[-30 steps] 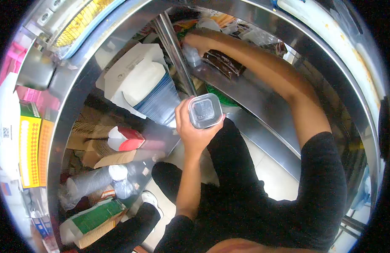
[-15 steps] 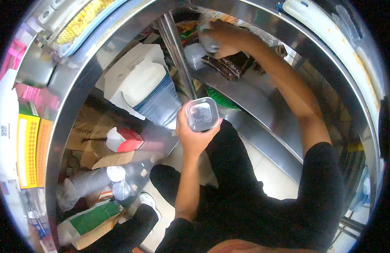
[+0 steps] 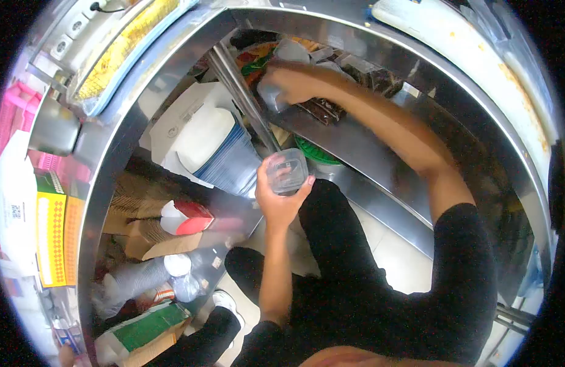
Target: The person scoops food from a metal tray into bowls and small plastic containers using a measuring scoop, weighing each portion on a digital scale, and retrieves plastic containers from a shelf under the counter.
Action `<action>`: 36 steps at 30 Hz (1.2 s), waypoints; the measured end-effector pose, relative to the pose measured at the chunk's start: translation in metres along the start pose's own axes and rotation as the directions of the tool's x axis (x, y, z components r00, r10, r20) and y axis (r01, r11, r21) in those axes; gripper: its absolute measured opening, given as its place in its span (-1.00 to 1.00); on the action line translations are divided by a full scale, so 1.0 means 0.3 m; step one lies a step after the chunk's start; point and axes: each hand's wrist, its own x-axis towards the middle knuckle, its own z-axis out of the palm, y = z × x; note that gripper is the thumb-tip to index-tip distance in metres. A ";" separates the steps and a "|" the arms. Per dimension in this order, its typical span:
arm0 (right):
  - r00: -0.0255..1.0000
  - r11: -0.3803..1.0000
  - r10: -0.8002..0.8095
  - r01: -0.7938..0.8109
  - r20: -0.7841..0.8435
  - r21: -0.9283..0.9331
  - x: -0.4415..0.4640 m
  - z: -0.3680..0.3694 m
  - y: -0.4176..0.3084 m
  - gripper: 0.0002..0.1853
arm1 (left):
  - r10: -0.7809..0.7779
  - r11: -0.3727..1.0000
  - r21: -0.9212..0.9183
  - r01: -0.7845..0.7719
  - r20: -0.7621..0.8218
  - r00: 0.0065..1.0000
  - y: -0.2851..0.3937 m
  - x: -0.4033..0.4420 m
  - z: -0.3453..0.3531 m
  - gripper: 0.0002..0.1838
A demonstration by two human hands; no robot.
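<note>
Left hand (image 3: 276,199) clamped round a clear square tub (image 3: 290,165), its marking illegible, right hand (image 3: 297,83) blurring against a cloudy tub (image 3: 271,98), grip impossible to tell

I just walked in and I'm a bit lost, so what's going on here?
A person in black sleeves holds a clear plastic container in their left grip. Their right grip reaches over a metal shelf, at a translucent plastic item beside some brown packets; blur hides whether it is grasped. A stack of blue-sided cartons stands across the metal post from the shelf.
</note>
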 end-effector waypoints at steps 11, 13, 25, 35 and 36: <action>0.992 0.929 0.116 -0.124 0.042 0.349 0.188 0.124 0.065 -0.28 | -0.025 0.999 0.021 0.025 -0.015 1.000 -0.009 0.012 -0.027 -0.05; 0.997 0.936 0.053 -0.027 -0.063 0.350 0.099 0.026 0.012 -0.28 | -0.035 0.999 0.033 0.035 0.000 0.999 -0.020 0.014 -0.013 -0.05; 0.954 0.956 0.284 -0.275 -0.092 0.099 -0.067 -0.156 0.197 -0.35 | -0.077 0.996 -0.043 0.083 0.111 0.991 0.079 0.091 0.094 0.06; 0.926 0.927 0.368 -0.359 -0.079 0.113 0.025 -0.079 0.256 -0.37 | 0.013 1.000 -0.026 -0.017 -0.149 0.989 0.058 0.346 0.280 0.03; 0.920 0.922 0.379 -0.366 -0.099 0.127 -0.018 -0.112 0.238 -0.37 | 0.018 0.995 0.099 0.002 -0.204 0.979 0.093 0.377 0.282 0.05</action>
